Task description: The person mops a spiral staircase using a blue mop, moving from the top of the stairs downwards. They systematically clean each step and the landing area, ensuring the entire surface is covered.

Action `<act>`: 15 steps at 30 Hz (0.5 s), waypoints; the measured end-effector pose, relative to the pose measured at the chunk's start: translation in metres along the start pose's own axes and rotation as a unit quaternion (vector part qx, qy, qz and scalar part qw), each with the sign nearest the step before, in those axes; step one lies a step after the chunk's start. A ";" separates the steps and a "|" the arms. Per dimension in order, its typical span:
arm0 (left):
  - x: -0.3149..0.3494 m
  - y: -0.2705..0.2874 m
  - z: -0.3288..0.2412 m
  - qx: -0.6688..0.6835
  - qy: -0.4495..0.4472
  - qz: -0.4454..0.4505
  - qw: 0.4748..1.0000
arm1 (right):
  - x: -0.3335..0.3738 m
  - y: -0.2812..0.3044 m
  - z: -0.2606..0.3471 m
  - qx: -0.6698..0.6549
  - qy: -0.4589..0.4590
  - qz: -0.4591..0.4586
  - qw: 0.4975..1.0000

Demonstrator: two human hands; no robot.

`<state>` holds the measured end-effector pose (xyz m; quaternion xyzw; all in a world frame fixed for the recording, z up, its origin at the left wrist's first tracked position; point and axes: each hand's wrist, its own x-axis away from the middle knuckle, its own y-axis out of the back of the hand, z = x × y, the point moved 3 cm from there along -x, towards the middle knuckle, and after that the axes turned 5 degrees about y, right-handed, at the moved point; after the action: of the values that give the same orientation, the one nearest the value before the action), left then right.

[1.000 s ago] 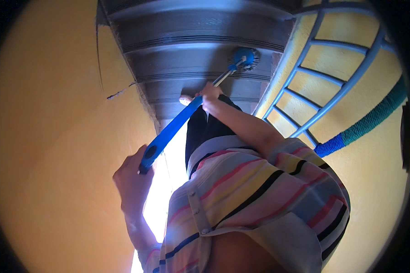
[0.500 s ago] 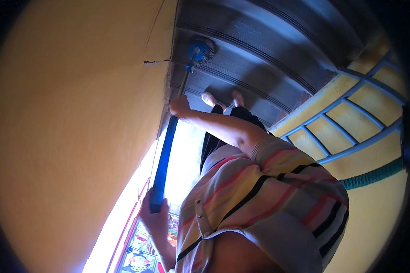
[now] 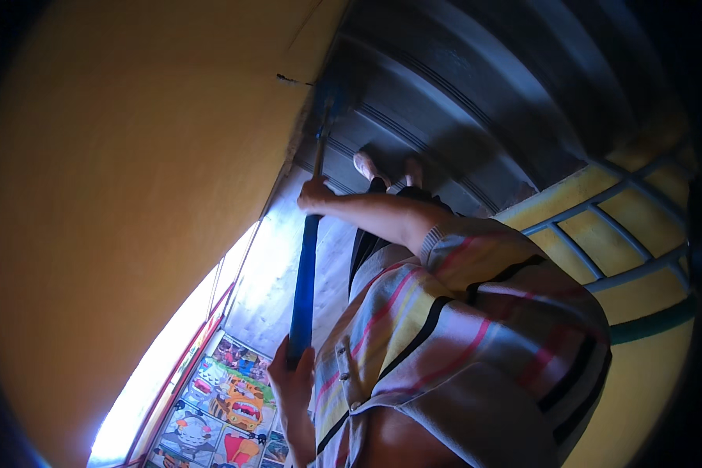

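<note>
Two hands hold one mop (image 3: 304,281), right hand (image 3: 314,195) closed midway along it, left hand (image 3: 293,384) curled round its near end, mop head (image 3: 331,101) beyond the right hand likely needing flat, even pressure.

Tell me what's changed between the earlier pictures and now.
The mop head has gone from the railing side of the stairs across to the left, beside the orange-yellow wall. The view has turned, bringing cartoon-printed panels into sight at lower left. Nothing was let go: the right grip stays around the mop handle, the left grip at its end.
</note>
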<state>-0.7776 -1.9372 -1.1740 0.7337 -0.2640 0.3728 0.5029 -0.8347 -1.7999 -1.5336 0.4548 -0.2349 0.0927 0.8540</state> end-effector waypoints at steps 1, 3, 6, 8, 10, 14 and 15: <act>0.008 0.012 0.011 -0.002 0.002 -0.007 1.000 | 0.003 0.001 0.016 -0.028 0.008 -0.003 1.000; 0.028 0.035 0.027 -0.016 -0.007 -0.038 0.999 | 0.008 -0.008 0.044 -0.144 0.103 0.015 0.984; 0.057 0.069 0.015 -0.101 -0.029 -0.085 0.991 | 0.005 -0.025 0.092 -0.230 0.127 0.034 0.964; 0.070 0.084 0.043 -0.061 -0.088 -0.097 0.989 | 0.055 -0.004 0.110 -0.798 -0.219 0.011 0.561; 0.073 0.083 0.031 -0.076 -0.034 -0.104 0.991 | 0.051 -0.002 0.111 -0.821 -0.196 0.019 0.536; 0.077 0.090 0.049 -0.103 -0.072 -0.118 0.985 | 0.074 0.009 0.102 -0.806 -0.220 0.009 0.550; 0.074 0.097 0.051 -0.115 -0.077 -0.111 0.984 | 0.083 0.021 0.099 -0.804 -0.229 -0.003 0.549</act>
<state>-0.7942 -2.0206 -1.0727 0.7224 -0.2602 0.2241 0.6002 -0.8015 -1.8738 -1.4310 -0.4145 -0.3977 -0.2443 0.7813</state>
